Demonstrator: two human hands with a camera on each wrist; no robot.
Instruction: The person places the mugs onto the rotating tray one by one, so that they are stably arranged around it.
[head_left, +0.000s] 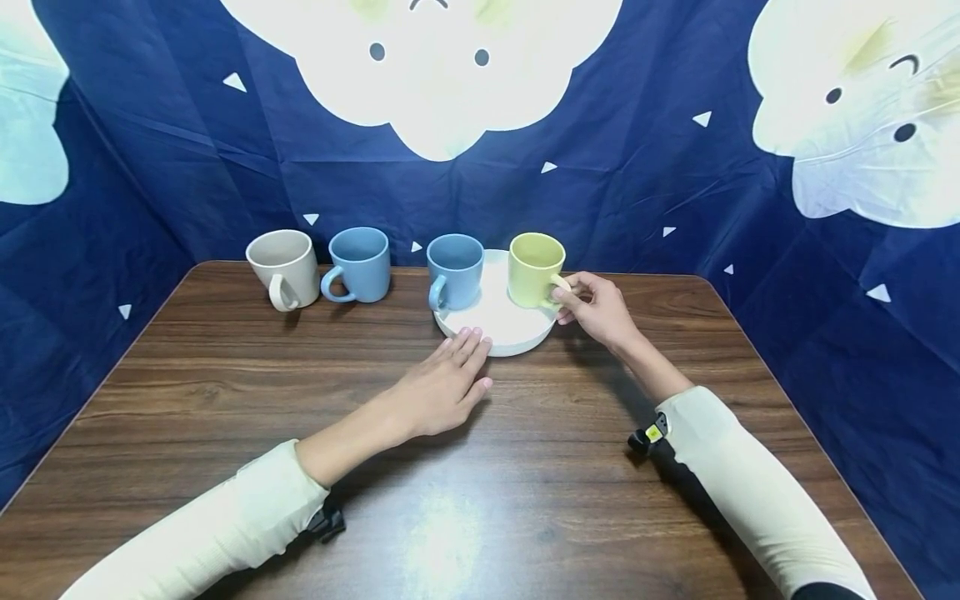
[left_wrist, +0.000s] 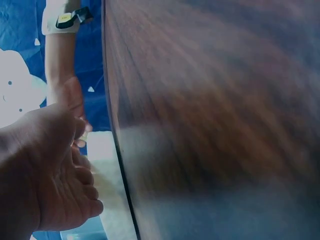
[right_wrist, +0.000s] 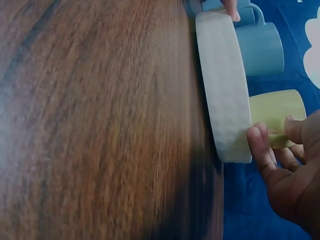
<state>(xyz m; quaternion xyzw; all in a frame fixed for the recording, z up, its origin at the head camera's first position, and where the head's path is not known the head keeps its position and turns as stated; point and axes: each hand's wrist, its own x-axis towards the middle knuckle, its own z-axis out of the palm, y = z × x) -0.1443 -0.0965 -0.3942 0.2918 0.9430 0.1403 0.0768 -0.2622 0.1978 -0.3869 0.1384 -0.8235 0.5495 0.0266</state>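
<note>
A round white tray [head_left: 498,327] stands at the far side of the table, bearing a blue mug [head_left: 456,271] on its left and a yellow-green mug [head_left: 534,268] on its right. My right hand [head_left: 597,310] pinches the yellow-green mug's handle between thumb and fingers, which the right wrist view shows close beside the tray's wall [right_wrist: 225,90]. My left hand [head_left: 441,385] lies palm down with fingers extended, fingertips at the tray's front left rim. In the left wrist view the left hand [left_wrist: 55,175] shows from its palm side, in front of the tray.
Left of the tray, a second blue mug [head_left: 362,265] and a light grey mug [head_left: 285,268] stand on the brown wooden table [head_left: 315,367]. Close behind the table's far edge hangs a dark blue curtain [head_left: 615,217] with white cloud prints.
</note>
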